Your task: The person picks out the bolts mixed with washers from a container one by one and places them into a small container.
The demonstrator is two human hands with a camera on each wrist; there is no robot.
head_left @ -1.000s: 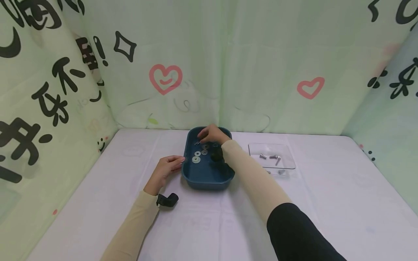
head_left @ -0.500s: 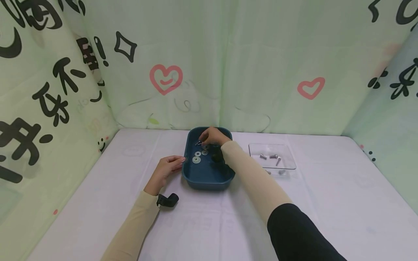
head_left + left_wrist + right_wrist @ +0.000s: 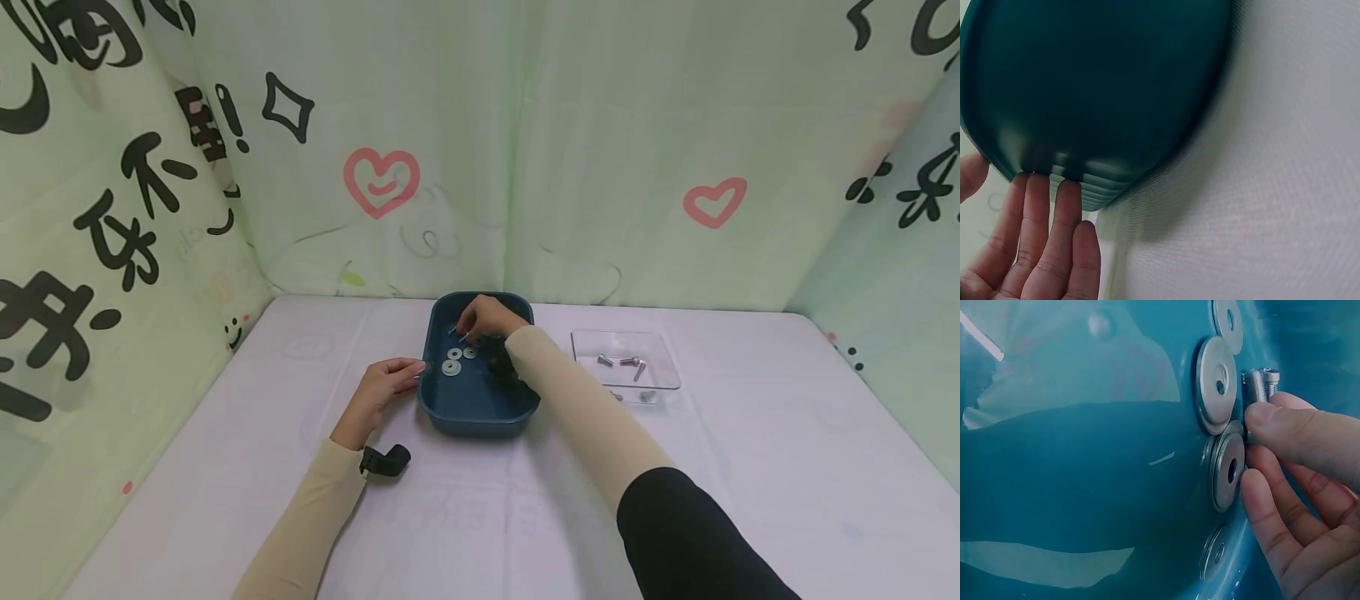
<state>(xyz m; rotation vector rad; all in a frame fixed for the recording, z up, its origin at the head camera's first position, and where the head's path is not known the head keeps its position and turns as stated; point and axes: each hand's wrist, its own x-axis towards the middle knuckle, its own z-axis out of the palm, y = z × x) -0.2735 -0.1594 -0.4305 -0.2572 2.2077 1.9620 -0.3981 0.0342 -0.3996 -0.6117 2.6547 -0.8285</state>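
In the head view my left hand (image 3: 384, 392) is at the left side of a dark blue plastic tray (image 3: 478, 423). The left wrist view has its fingertips against the tray's outer wall and the thumb at the rim. Inside the tray, my right hand (image 3: 489, 318) pinches a small metal bolt (image 3: 1254, 389) between thumb and fingers. Just behind that one shows a second, a socket-head bolt (image 3: 1270, 376). Several flat washers (image 3: 1215, 384) lie beside the right fingertips, some stacked. Part of the tray is hidden by the right wrist and its black camera.
To the right of the tray, a clear plastic lid or tray (image 3: 663, 379) carries several screws (image 3: 628, 361). Small metal pieces (image 3: 647, 396) show near its front edge. A white cloth covers the table (image 3: 450, 517), and pale green curtains (image 3: 615, 125) stand around it.
My right hand has shifted slightly toward me inside the tray, close over the washers, and the metal bits at its fingertips now show apart. The left hand holds its place.
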